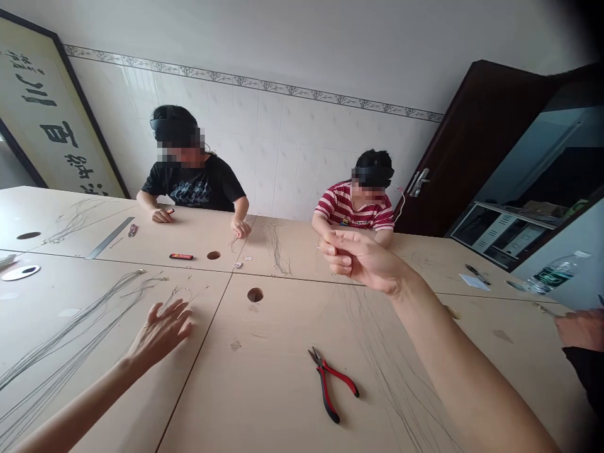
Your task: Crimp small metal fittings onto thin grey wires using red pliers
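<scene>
My left hand [160,333] lies low over the table with its fingers spread, and thin cords with tiny metal ends [175,290] are at its fingertips. Long bundles of thin grey cords [70,333] stretch over the table to the left of that hand. My right hand [365,259] is raised above the table, thumb and fingers pinched together; whatever is between them is too small to make out. Below it, several loose thin cords [377,365] run toward the near edge. Pliers with red and black handles [325,384] lie with jaws parted between my two arms.
Two people sit across the table [264,377]. Before them are a ruler [111,238], a red and black packet [182,257] and more cords [276,248]. A water bottle [557,274] and a pen [476,273] are at right, near another person's hand [580,328]. Round holes [255,294] pierce the tabletop.
</scene>
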The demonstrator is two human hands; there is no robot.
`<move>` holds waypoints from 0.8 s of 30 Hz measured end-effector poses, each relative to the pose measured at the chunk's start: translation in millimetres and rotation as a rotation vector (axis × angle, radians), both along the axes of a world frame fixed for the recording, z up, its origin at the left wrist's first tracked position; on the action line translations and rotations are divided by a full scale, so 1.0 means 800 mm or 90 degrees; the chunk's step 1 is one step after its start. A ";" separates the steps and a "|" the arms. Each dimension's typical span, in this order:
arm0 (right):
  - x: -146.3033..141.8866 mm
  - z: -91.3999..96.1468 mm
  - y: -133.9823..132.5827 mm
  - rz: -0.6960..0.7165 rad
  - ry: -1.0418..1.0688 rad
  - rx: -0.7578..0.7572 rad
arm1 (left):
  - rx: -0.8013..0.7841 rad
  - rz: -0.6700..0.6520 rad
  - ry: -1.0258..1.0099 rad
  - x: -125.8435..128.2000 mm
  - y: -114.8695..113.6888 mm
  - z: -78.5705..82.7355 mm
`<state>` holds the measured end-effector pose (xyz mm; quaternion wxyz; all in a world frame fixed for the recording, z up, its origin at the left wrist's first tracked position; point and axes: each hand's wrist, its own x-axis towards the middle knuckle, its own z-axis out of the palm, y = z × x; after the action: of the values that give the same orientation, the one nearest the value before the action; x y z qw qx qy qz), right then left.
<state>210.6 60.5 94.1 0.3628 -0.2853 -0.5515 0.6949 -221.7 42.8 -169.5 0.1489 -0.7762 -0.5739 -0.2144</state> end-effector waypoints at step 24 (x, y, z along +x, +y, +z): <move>0.001 -0.101 -0.087 -0.137 -0.064 0.010 | -0.626 -0.404 -0.560 0.290 -0.029 0.213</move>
<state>211.3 -9.5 12.9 0.4096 -0.3741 -0.5405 0.6325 10.6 19.4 1.0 -0.5305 -0.7243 -0.3578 -0.2567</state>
